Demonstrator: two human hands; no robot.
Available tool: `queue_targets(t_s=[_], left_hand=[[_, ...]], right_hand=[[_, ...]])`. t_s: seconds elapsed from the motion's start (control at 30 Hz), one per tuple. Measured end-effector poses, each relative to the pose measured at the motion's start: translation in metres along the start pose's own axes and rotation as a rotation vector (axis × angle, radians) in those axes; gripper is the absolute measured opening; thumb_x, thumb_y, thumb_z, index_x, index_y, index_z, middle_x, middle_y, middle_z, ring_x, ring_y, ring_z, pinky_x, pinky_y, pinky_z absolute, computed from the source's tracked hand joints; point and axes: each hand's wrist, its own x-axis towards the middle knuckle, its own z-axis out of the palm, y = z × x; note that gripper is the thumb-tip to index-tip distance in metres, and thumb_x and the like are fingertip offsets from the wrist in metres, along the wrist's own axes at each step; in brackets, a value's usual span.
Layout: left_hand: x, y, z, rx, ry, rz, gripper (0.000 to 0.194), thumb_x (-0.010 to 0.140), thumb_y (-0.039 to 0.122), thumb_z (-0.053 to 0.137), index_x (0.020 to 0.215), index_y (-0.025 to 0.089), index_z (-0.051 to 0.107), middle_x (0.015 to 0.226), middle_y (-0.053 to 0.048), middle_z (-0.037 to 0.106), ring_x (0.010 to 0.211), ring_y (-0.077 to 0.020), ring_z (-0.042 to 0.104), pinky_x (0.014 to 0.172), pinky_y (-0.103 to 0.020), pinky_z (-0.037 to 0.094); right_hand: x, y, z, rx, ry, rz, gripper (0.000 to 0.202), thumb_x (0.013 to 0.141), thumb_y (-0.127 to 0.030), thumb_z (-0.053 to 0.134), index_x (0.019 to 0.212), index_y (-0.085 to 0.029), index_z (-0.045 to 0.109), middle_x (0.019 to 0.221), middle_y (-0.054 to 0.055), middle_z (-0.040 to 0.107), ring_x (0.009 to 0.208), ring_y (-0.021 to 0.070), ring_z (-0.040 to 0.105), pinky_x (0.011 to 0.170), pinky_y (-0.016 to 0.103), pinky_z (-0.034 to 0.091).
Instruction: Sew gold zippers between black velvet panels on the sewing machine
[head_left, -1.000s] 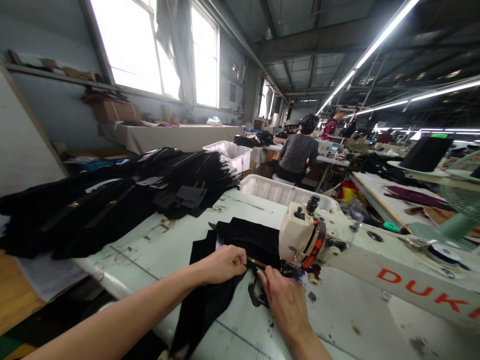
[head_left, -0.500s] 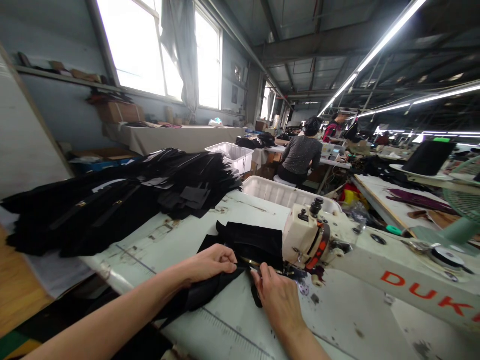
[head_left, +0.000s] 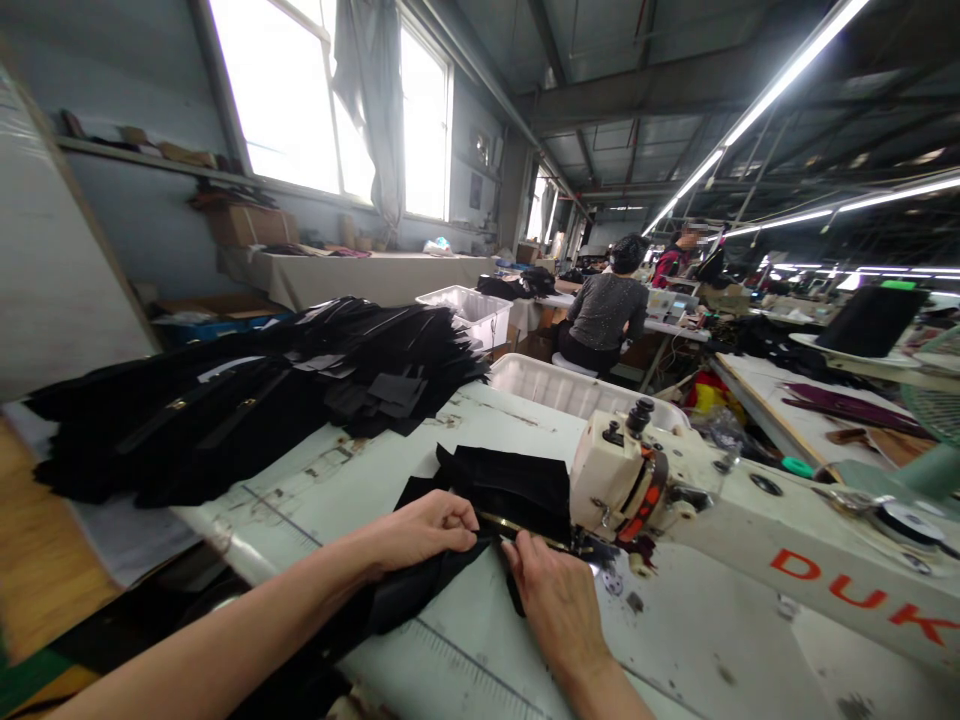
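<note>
A piece of black fabric (head_left: 517, 480) lies on the sewing machine table, its right end beside the head of the sewing machine (head_left: 609, 478). Along its near edge runs a gold-coloured zipper (head_left: 506, 522). My left hand (head_left: 442, 522) is closed, its fingers pinching the fabric to the left of the zipper. With fingertips pressed together, my right hand (head_left: 551, 580) grips the near edge of the fabric in front of the machine head. Part of the fabric hangs over the table's front edge beneath my left forearm. The needle area is hidden from view.
A large heap of black fabric pieces (head_left: 247, 400) spreads over the left side. White plastic bins (head_left: 592, 388) stand behind the table. A co-worker in a grey top (head_left: 604, 312) sits farther back. On the right are a black thread cone (head_left: 870, 320) and a green fan (head_left: 934, 400).
The whole view has shifted slightly to the right as my head turned. Both hands keep nearly the same place and hold on the fabric; a little more of the zipper shows between them.
</note>
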Motion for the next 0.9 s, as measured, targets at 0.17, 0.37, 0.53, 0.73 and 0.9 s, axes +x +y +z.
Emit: queue_targets(t_s=[0.17, 0.37, 0.53, 0.73, 0.9], left_hand=[[-0.036, -0.015, -0.037, 0.135, 0.0, -0.042, 0.039, 0.077, 0.055, 0.056, 0.078, 0.016, 0.055, 0.058, 0.006, 0.038, 0.053, -0.0111, 0.033, 0.048, -0.022, 0.023], [-0.043, -0.013, -0.022, 0.441, 0.004, -0.01, 0.027, 0.083, 0.044, 0.056, 0.085, 0.018, 0.063, 0.085, -0.002, 0.058, 0.075, -0.0185, 0.054, 0.07, -0.027, 0.042], [-0.007, -0.006, 0.028, 0.638, 0.203, -0.014, 0.035, 0.077, 0.041, 0.073, 0.096, 0.014, 0.059, 0.112, -0.016, 0.057, 0.11, -0.0368, 0.05, 0.095, -0.046, 0.036], [0.014, -0.028, 0.032, 0.592, 0.291, -0.007, 0.007, 0.091, 0.018, 0.056, 0.087, 0.015, 0.06, 0.084, -0.004, 0.063, 0.083, -0.0206, 0.061, 0.079, -0.036, 0.047], [0.004, -0.028, 0.028, 0.423, 0.299, 0.053, 0.011, 0.085, 0.018, 0.056, 0.075, 0.016, 0.058, 0.06, 0.004, 0.056, 0.056, -0.0121, 0.055, 0.053, -0.021, 0.039]], right_hand=[[-0.012, 0.01, -0.011, 0.124, -0.01, 0.137, 0.049, 0.104, -0.044, 0.022, 0.072, -0.024, 0.053, 0.054, -0.003, 0.061, 0.045, 0.0152, 0.062, 0.043, 0.026, 0.027], [-0.025, -0.009, -0.01, 0.515, -0.065, 0.343, 0.05, 0.104, -0.044, 0.021, 0.077, -0.026, 0.059, 0.061, -0.004, 0.067, 0.053, 0.0134, 0.065, 0.049, 0.02, 0.044], [-0.021, -0.025, -0.008, 0.499, -0.087, 0.33, 0.052, 0.105, -0.039, 0.016, 0.071, -0.024, 0.053, 0.053, -0.006, 0.062, 0.042, 0.0105, 0.06, 0.048, 0.018, 0.043], [-0.009, -0.017, -0.01, 0.192, -0.031, 0.106, 0.05, 0.103, -0.049, 0.018, 0.077, -0.024, 0.053, 0.061, 0.0, 0.064, 0.05, 0.0177, 0.065, 0.045, 0.028, 0.03], [0.002, -0.026, -0.005, 0.091, 0.011, -0.038, 0.051, 0.105, -0.043, 0.013, 0.077, -0.023, 0.051, 0.064, 0.001, 0.061, 0.053, 0.0162, 0.063, 0.047, 0.029, 0.025]])
